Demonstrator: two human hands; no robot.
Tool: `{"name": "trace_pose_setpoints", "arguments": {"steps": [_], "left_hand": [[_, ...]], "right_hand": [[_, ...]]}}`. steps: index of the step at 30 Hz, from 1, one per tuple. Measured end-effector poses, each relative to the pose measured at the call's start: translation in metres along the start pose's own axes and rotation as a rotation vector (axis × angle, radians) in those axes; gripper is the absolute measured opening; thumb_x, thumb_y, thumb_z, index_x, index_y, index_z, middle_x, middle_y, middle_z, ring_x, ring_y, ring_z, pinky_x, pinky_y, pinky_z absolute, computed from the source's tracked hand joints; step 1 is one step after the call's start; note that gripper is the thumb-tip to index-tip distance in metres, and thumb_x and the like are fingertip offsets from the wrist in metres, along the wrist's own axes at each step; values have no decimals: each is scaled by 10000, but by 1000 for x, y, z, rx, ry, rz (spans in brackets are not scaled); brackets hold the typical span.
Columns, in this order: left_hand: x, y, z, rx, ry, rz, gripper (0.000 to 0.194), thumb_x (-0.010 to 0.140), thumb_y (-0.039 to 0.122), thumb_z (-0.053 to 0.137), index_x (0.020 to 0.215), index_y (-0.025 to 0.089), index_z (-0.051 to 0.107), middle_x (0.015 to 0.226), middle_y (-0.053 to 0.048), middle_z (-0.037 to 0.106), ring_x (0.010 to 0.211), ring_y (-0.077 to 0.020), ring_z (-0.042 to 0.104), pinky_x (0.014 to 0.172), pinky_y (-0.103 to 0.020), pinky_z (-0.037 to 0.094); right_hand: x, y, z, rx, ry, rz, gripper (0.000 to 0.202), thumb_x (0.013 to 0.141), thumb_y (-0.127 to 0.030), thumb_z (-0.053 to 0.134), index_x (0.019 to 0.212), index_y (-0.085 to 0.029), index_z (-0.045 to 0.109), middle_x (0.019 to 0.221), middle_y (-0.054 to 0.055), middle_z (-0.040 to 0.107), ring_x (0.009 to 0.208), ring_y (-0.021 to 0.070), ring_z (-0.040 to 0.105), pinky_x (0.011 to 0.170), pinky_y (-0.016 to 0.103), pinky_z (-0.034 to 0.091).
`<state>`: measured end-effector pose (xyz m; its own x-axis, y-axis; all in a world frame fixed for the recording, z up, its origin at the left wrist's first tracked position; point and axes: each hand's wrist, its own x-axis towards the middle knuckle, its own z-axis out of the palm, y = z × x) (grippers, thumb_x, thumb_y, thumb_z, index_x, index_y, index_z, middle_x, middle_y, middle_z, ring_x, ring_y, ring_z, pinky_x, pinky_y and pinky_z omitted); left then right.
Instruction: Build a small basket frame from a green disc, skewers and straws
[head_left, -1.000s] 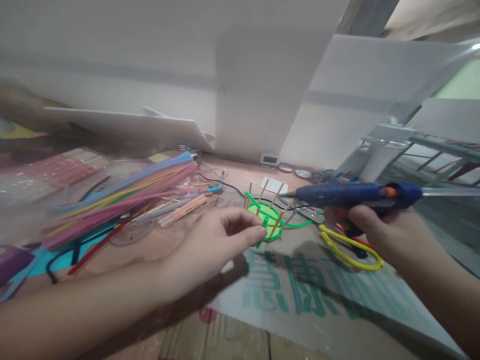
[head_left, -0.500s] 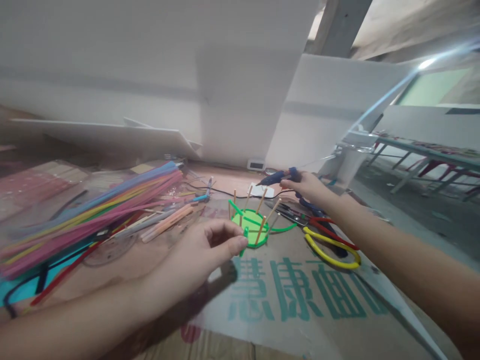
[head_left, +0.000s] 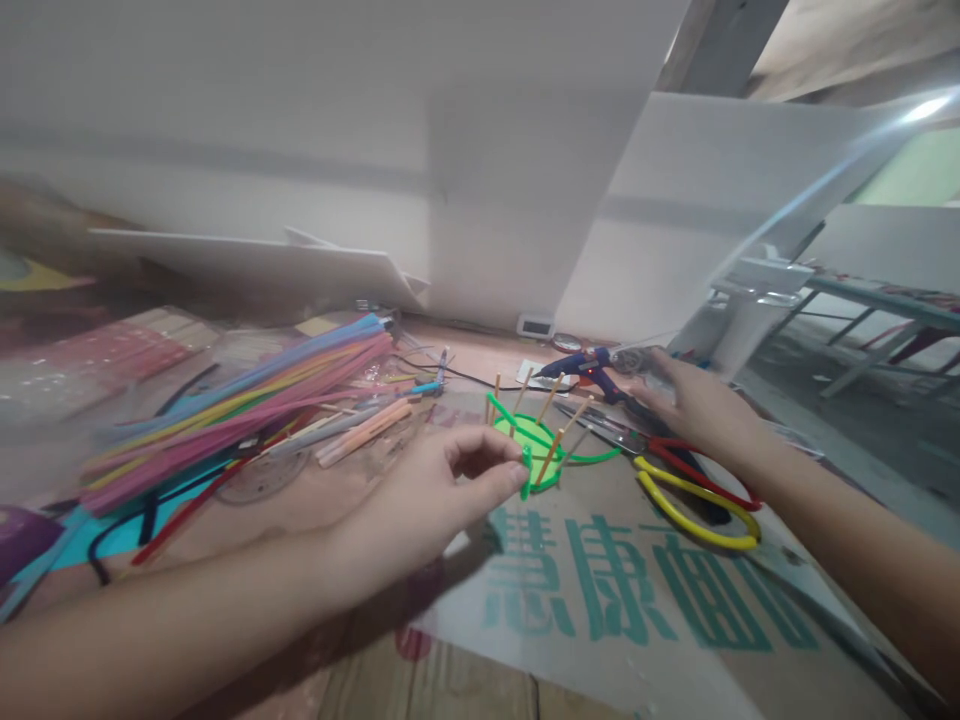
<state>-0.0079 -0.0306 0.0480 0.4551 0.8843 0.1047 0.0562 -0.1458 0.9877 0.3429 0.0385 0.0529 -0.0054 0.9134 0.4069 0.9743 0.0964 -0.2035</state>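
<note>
My left hand [head_left: 450, 490] pinches a green pipe cleaner [head_left: 526, 468] at the near edge of a round green base. Several thin wooden sticks [head_left: 550, 458] stand up around that base [head_left: 517, 432], and the green strand weaves past them and trails off to the right. Farther right, my right hand [head_left: 694, 405] has its fingers apart and holds nothing that I can make out. Just beyond it, a blue glue gun [head_left: 581, 365] with a small red light lies with its nozzle over a white pad [head_left: 536, 374].
Scissors with red and yellow handles [head_left: 697, 510] lie right of the base. A bundle of coloured pipe cleaners [head_left: 247, 410] spreads at the left. Printed cardboard [head_left: 555, 640] is under the work. White boards [head_left: 277, 275] lean at the back, beside a small display [head_left: 535, 326].
My right hand has let go of the blue glue gun and moved right of it. My left hand keeps its pinch. The view has shifted, so things appear farther right.
</note>
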Motion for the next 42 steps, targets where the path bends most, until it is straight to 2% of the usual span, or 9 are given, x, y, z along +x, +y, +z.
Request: {"name": "trace_pose_setpoints", "arguments": {"steps": [3, 6, 10, 17, 24, 29, 32, 36, 42], "left_hand": [[1, 4, 4, 6, -3, 93, 128, 859, 315, 629, 838, 188, 638, 824, 3, 621, 782, -139, 552, 715, -264, 419], [6, 9, 12, 31, -1, 175, 133, 866, 313, 641, 821, 188, 639, 823, 2, 594, 794, -141, 539, 717, -267, 414], [17, 15, 21, 37, 10, 276, 168, 912, 368, 627, 906, 205, 667, 850, -1, 602, 816, -150, 556, 743, -284, 435], [19, 13, 15, 79, 159, 352, 190, 913, 412, 652, 948, 231, 697, 864, -13, 603, 845, -166, 559, 784, -303, 449], [16, 15, 13, 18, 194, 356, 179, 907, 395, 666, 950, 224, 691, 836, 3, 596, 809, -147, 550, 735, -270, 435], [15, 1, 2, 35, 184, 328, 146, 947, 361, 614, 960, 216, 626, 927, -2, 633, 839, -137, 566, 757, -257, 448], [15, -19, -9, 220, 208, 322, 158, 952, 343, 591, 897, 195, 595, 847, 1, 605, 791, -134, 554, 746, -261, 444], [18, -39, -12, 379, 205, 283, 168, 925, 333, 612, 982, 180, 650, 850, -13, 657, 729, -136, 570, 701, -273, 445], [21, -35, -4, 429, 182, 225, 209, 908, 311, 637, 1054, 191, 726, 830, -13, 734, 727, -147, 619, 725, -271, 469]], "right_hand": [[-36, -22, -24, 30, 189, -127, 309, 921, -457, 588, 1109, -231, 682, 1160, 168, 721, 1094, 392, 653, 854, 491, 519], [-58, -68, -42, 369, 118, -172, 248, 933, -465, 586, 967, -254, 709, 997, 85, 766, 915, 279, 717, 805, 438, 553], [-63, -127, -51, 778, -76, -290, 148, 910, -366, 657, 989, -255, 716, 946, 33, 768, 872, 187, 727, 788, 335, 585], [-52, -154, -39, 1132, -225, -178, 126, 801, -265, 755, 904, -206, 710, 893, 24, 769, 795, 153, 722, 721, 292, 593], [-52, -163, -37, 1027, -231, -183, 88, 810, -295, 728, 820, -208, 736, 784, 13, 754, 724, 158, 698, 655, 287, 574], [-48, -155, -39, 797, 1, -239, 103, 858, -325, 713, 885, -227, 732, 836, 16, 771, 754, 169, 717, 682, 297, 576], [-47, -147, -39, 524, 178, -345, 72, 884, -242, 686, 938, -237, 734, 900, 25, 779, 788, 176, 721, 703, 303, 573], [-49, -141, -34, 284, 250, -532, 81, 903, -170, 651, 939, -214, 708, 871, 35, 767, 757, 176, 709, 682, 311, 555], [-51, -147, -24, 169, 291, -710, 83, 924, -140, 602, 913, -192, 665, 906, 83, 739, 863, 211, 693, 763, 354, 547]]}}
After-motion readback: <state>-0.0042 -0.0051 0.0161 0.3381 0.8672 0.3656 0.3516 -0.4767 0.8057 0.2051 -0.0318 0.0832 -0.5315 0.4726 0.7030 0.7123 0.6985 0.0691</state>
